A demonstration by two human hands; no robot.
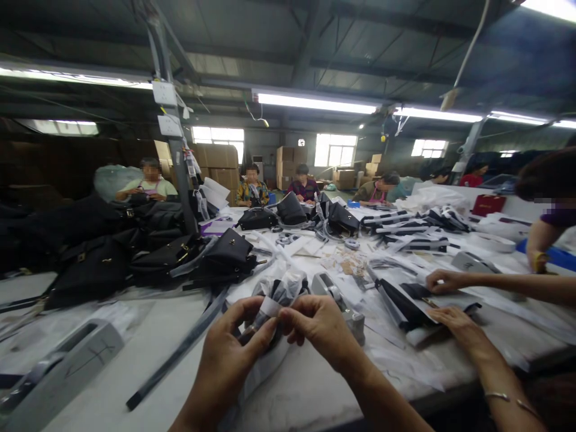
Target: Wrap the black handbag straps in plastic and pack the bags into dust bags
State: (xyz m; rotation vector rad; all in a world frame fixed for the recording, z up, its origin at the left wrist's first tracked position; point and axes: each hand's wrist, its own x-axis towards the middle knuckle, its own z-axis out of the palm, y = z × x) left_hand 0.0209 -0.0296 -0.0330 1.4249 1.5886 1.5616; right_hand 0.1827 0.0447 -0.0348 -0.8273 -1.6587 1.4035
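My left hand (pixel 234 342) is closed around a dark strap bundle in clear plastic wrapping (pixel 288 287), low over the near side of the table. A small white strip (pixel 270 307) lies across the bundle between my left thumb and fingers. My right hand (pixel 324 327) meets the left thumb at the wrapping's edge, its thumb and fingers pinched together. What sits between those right fingertips is too small to make out. Just behind my right hand stands a grey tape dispenser (pixel 330 287). A long dark wrapped strap (pixel 175 354) lies to the left.
Another grey tape dispenser (pixel 67 372) stands at the near left. Black bags (pixel 227 255) are piled along the left side. At right, a co-worker's hands (pixel 450 300) rest on a black bag (pixel 400 306). Wrapped straps (pixel 405 222) and plastic cover the table behind; several people sit beyond.
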